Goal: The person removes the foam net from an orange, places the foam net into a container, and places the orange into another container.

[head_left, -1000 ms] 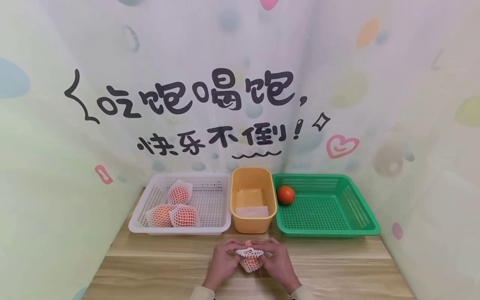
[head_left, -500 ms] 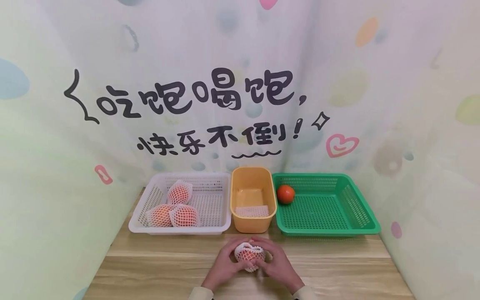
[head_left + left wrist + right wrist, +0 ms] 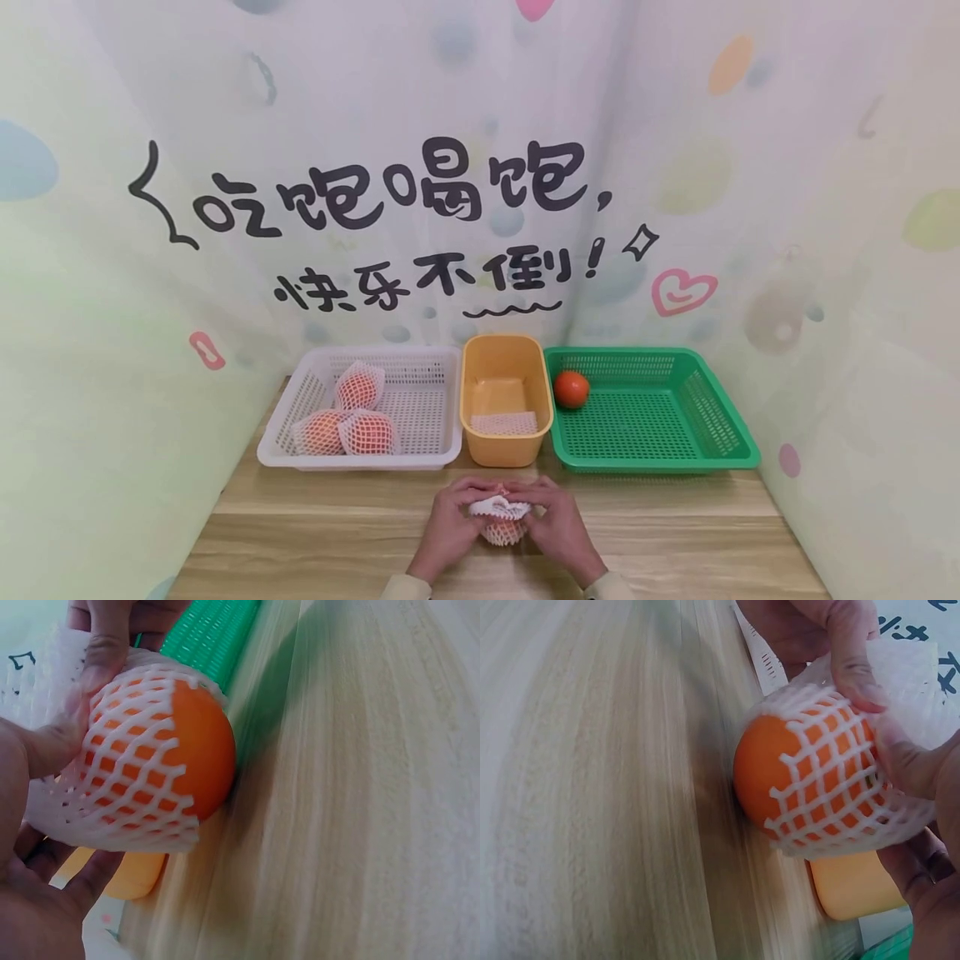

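Low in the middle of the head view, a tomato (image 3: pixel 206 750) sits in a white foam net sleeve (image 3: pixel 501 505) on the wooden table. Its smooth orange-red bottom shows bare past the sleeve's lower edge in both wrist views. My left hand (image 3: pixel 450 523) grips the sleeve from the left side, thumb in front and fingers behind. From the right side my right hand (image 3: pixel 558 527) pinches the sleeve the same way, the two thumbs close together. The upper part of the sleeve is bunched and partly hidden by fingers.
Behind the hands stand a white basket (image 3: pixel 435 460) with three net-wrapped fruits, a yellow bin (image 3: pixel 506 450) with a flat foam net inside, and a green basket (image 3: pixel 656 462) holding one bare tomato (image 3: pixel 572 389). A printed curtain (image 3: pixel 480 100) hangs behind them.
Half a second ago the fingers were spread round the wrapped tomato. Now they have drawn in on the sleeve's upper part, and its edge is folded over. The baskets and bin have not moved.
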